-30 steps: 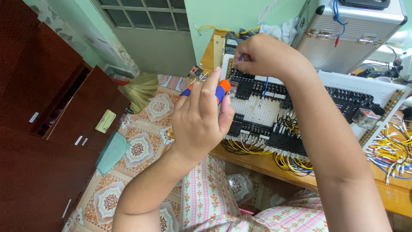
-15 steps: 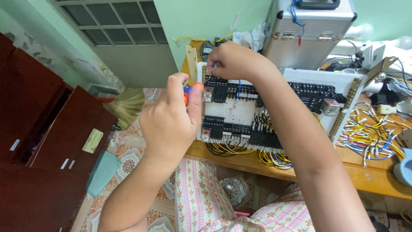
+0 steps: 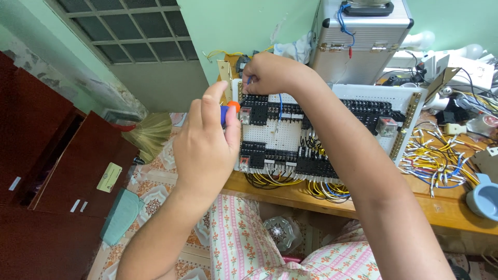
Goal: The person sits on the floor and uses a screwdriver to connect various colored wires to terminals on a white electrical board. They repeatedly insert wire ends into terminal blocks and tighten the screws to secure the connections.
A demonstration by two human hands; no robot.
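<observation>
A white perforated wiring panel (image 3: 277, 136) with rows of black terminal blocks and relays lies on the wooden bench (image 3: 332, 199). My left hand (image 3: 207, 145) hovers at its left edge, fingers closed round a screwdriver with a blue and orange handle (image 3: 228, 109). My right hand (image 3: 270, 72) reaches over the panel's top left corner and pinches the end of a thin blue wire (image 3: 280, 106) that runs down onto the panel.
A silver metal case (image 3: 358, 39) stands behind the panel. Loose yellow and blue wires (image 3: 436, 161) lie to the right, beside a light blue cup (image 3: 482, 197). Dark wooden cabinets (image 3: 57, 171) and a straw broom (image 3: 148, 135) stand on the tiled floor at left.
The view has shifted, so the panel sits more to the right. My left hand with the screwdriver has come closer to the panel's left edge; my right hand stays at the top corner.
</observation>
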